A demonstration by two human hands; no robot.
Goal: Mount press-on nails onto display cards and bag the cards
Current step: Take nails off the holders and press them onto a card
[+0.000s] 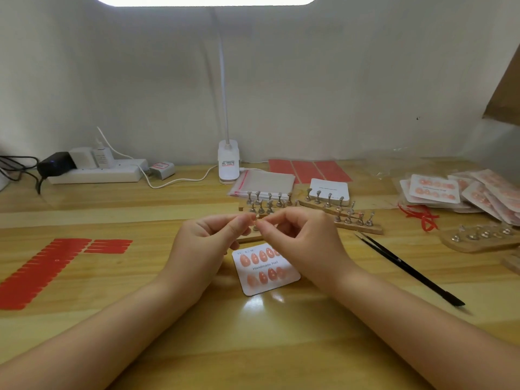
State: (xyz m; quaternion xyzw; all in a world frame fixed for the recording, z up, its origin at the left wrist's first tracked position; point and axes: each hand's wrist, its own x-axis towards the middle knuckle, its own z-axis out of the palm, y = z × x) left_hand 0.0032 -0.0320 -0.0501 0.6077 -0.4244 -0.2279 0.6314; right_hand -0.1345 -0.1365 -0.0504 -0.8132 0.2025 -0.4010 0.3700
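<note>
At the centre of the frame the left hand (216, 235) and the right hand (295, 232) met fingertip to fingertip, both pinching a tiny piece between them; it was too small to name for sure, though it was likely a nail coming off one of the metal stands (260, 205) just behind. Directly below the hands lay the display card (267, 273), two rows of pink nails (263, 277) already stuck on it, its upper right corner hidden by the right hand. A stack of clear bags (263, 182) waited behind the stands, and finished bagged cards (434, 190) sat at the right edge of the frame. To do this well, I judged, the nail should be held by its edges, lined up with its row, then pressed flat. Black tweezers (408, 267) lay unused to the right
</note>
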